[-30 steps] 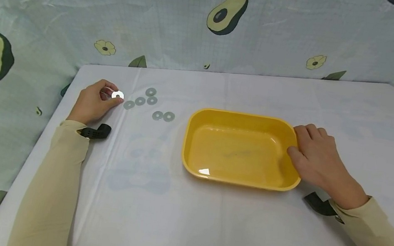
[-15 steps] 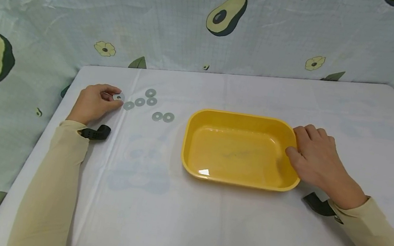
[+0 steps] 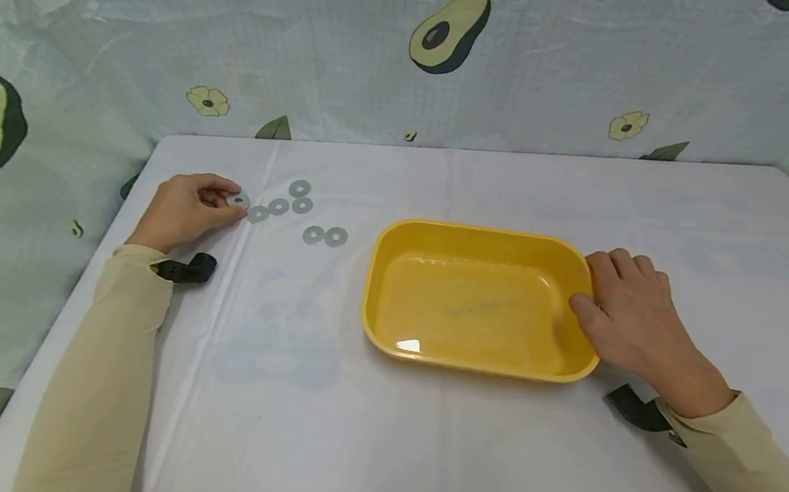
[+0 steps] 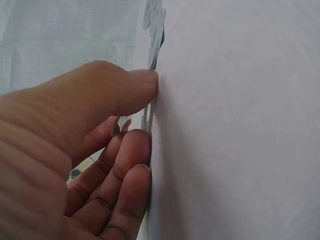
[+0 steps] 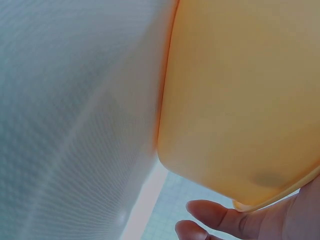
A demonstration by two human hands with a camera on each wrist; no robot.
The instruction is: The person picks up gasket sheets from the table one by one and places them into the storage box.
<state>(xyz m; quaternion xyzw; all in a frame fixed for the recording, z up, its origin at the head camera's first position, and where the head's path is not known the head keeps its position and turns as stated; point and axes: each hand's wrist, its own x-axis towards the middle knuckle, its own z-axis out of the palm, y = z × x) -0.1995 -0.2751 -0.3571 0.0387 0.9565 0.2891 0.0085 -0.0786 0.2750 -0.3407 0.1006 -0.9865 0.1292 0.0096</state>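
Note:
In the head view my left hand, at the table's far left, holds a flat grey metal washer between thumb and fingertips, low over the white cloth. Right beside it lies another washer, and several more are spread to the right. The left wrist view shows the thumb and fingertips against the cloth, the held washer partly hidden. My right hand grips the right rim of a yellow plastic tray, thumb inside the rim and fingers over the far right corner.
A white cloth covers the table. Behind and to the left hangs a pale green curtain with avocado prints. A pair of washers lies between the loose row and the tray. Black wrist straps sit at both cuffs.
The washer in my left hand has come down slightly and to the right, closer to the row, and no longer glints. My right hand and the tray have stayed in place.

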